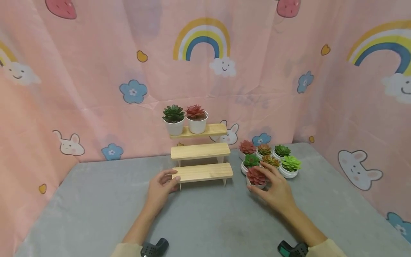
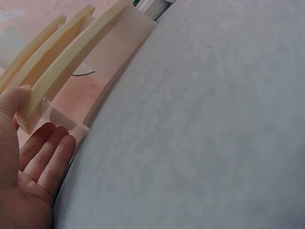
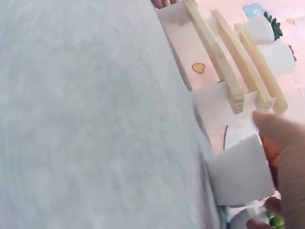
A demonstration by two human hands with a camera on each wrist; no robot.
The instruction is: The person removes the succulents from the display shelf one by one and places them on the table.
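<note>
My left hand (image 1: 162, 187) grips the left end of the lowest step of a three-step wooden display stand (image 1: 200, 151), thumb on top of the board. In the left wrist view its other fingers (image 2: 50, 160) lie beside the pale stand leg. My right hand (image 1: 276, 187) has thumb and fingers curled round a red succulent in a white pot (image 1: 256, 176), at the front of a group of potted succulents. In the right wrist view that white pot (image 3: 240, 174) stands close to the stand's right side, its plant mostly hidden by the hand.
On the top step stand a dark green succulent (image 1: 173, 117) and a red succulent (image 1: 197, 119) in white pots. Several more potted succulents crowd together at the right, including a bright green one (image 1: 290, 164). A pink patterned cloth (image 1: 96, 71) hangs behind the grey table (image 1: 205, 221).
</note>
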